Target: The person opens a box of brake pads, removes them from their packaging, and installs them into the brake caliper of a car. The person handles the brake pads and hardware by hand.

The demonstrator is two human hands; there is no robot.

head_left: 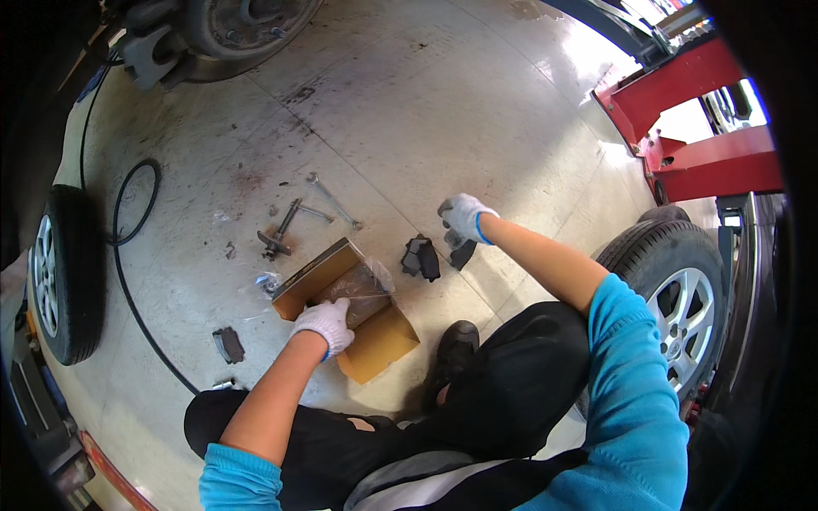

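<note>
Far L: wheel w/ tyre (68, 272), standing on floor. Next, lone brake pad (228, 345), flat on floor, long axis approx. fore-aft w/ slight tilt; nearer L hand (324, 325). Ahead, on floor: screw-type metal tool (277, 245), then spanner (335, 202), angled away to upper L. L hand gloved, at box's L side, fingers bent & partly hidden; can't tell if gripping. Open cardboard box (379, 345), flap spread toward knees; clear plastic inside, contents otherwise unclear. Just R of box, clustered pads (422, 258), dark, on floor, long axes approx. fore-aft; below & slightly L of R fingertips, so nearer R hand (467, 217) than L. R hand gloved, above floor, fingers curled, gap narrow; can't tell if holding anything. Close under R hand, another dark pad (463, 255), slanting upper R to lower L, partly covered. Far R: 2nd wheel (682, 324), near R elbow.
</note>
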